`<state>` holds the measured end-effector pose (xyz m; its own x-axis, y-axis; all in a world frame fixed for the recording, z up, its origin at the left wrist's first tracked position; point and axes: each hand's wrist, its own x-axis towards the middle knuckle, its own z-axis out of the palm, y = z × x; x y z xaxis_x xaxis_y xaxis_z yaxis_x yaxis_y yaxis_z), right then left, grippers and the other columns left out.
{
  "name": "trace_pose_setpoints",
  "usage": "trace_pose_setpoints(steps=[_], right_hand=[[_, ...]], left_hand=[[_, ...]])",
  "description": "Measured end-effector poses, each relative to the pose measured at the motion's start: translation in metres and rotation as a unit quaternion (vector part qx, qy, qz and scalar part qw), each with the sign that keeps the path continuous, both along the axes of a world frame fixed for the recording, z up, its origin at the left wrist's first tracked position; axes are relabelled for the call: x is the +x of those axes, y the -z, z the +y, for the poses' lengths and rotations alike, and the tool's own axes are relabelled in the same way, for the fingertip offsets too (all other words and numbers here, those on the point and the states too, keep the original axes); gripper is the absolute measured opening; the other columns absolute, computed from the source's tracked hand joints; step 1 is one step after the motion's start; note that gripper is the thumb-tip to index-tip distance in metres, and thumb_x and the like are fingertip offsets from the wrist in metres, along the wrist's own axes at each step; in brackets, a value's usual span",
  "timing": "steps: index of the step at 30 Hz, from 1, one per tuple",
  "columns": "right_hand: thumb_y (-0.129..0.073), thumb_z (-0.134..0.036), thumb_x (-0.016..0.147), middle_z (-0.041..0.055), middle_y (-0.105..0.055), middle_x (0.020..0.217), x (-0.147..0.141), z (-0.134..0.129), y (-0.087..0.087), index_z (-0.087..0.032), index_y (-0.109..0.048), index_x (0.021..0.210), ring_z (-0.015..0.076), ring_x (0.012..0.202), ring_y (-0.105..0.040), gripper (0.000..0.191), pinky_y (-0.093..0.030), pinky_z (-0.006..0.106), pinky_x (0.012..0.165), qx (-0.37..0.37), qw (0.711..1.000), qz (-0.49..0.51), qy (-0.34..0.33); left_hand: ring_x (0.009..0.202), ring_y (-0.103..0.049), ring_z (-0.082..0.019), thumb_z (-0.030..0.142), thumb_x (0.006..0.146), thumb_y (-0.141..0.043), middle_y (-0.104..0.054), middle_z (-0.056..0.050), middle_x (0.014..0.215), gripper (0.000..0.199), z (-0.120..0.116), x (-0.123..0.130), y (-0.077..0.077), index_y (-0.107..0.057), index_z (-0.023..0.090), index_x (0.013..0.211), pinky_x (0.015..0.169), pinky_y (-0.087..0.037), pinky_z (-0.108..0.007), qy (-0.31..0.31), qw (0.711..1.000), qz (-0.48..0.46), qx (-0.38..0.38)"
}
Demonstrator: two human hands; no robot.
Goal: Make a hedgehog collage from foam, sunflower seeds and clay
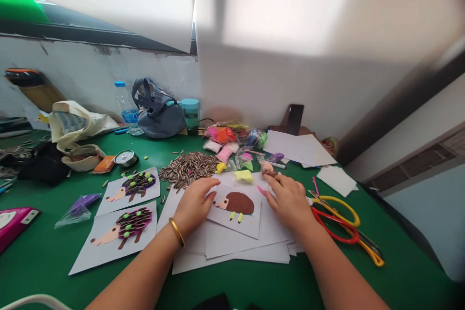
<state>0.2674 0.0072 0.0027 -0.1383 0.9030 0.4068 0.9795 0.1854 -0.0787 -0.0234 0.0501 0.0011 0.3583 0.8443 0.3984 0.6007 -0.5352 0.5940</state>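
Note:
A white card with a brown hedgehog made of clay point(240, 203) lies on a stack of white paper point(247, 247). Its face is peach and its short legs are yellow-green with dark tips. At the card's left edge rests my left hand point(194, 203), thumb and fingers apart, holding nothing I can see. My right hand point(288, 198) is beyond the card's right side, fingers spread, beside a small packet of peach and brown clay point(268, 168). A thin pink piece point(260, 190) shows at its thumb tip. Yellow clay point(243, 176) sits just above the card.
Two finished-looking hedgehog cards point(125, 227) lie left, their backs covered with seeds. A heap of sunflower seeds point(191, 167) and bagged coloured clay point(227, 138) are behind. Scissors with red and yellow handles point(341, 225) lie right. A teal-lidded cup point(190, 114) and phone point(295, 118) stand at the wall.

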Motion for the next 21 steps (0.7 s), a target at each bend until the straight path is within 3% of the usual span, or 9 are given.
trace_pose_setpoints(steps=[5,9,14,21], right_hand=[[-0.054,-0.013,0.073,0.0099,-0.062,0.117,0.002,-0.001,0.011,-0.024,-0.064,0.118,0.0287,0.109,-0.052,0.048,-0.031,0.048,0.097,-0.023,0.999,-0.021,-0.008],[-0.051,-0.009,0.073,0.0077,-0.063,0.12,0.002,0.002,0.01,-0.024,-0.066,0.115,0.0266,0.112,-0.051,0.047,-0.029,0.044,0.1,-0.03,0.999,0.014,-0.01],[-0.051,-0.009,0.078,0.0061,-0.066,0.113,-0.009,0.001,0.008,-0.024,-0.069,0.109,0.0239,0.109,-0.054,0.039,-0.027,0.042,0.1,-0.011,0.999,0.047,-0.019],[-0.055,-0.006,0.077,0.002,-0.068,0.109,-0.024,-0.002,0.014,-0.027,-0.071,0.097,0.0213,0.106,-0.055,0.034,-0.027,0.041,0.097,-0.032,0.996,0.042,-0.071]], left_hand=[[0.129,-0.049,-0.028,0.008,0.085,-0.045,-0.063,-0.004,0.131,0.046,-0.006,0.004,0.002,-0.063,0.027,0.122,0.103,-0.037,-0.05,0.045,0.99,0.135,0.006],[0.136,-0.041,-0.026,0.007,0.085,-0.043,-0.056,-0.003,0.139,0.052,-0.012,0.008,0.0,-0.056,0.028,0.13,0.11,-0.026,-0.052,0.053,0.981,0.188,-0.012],[0.123,-0.053,-0.024,0.01,0.086,-0.046,-0.068,-0.004,0.121,0.044,-0.018,0.011,-0.003,-0.06,0.027,0.124,0.114,-0.014,-0.053,0.03,0.98,0.195,-0.011],[0.1,-0.062,-0.025,0.006,0.083,-0.045,-0.074,-0.005,0.095,0.041,-0.022,0.011,-0.012,-0.065,0.023,0.114,0.11,-0.02,-0.055,0.004,0.977,0.215,0.004]])
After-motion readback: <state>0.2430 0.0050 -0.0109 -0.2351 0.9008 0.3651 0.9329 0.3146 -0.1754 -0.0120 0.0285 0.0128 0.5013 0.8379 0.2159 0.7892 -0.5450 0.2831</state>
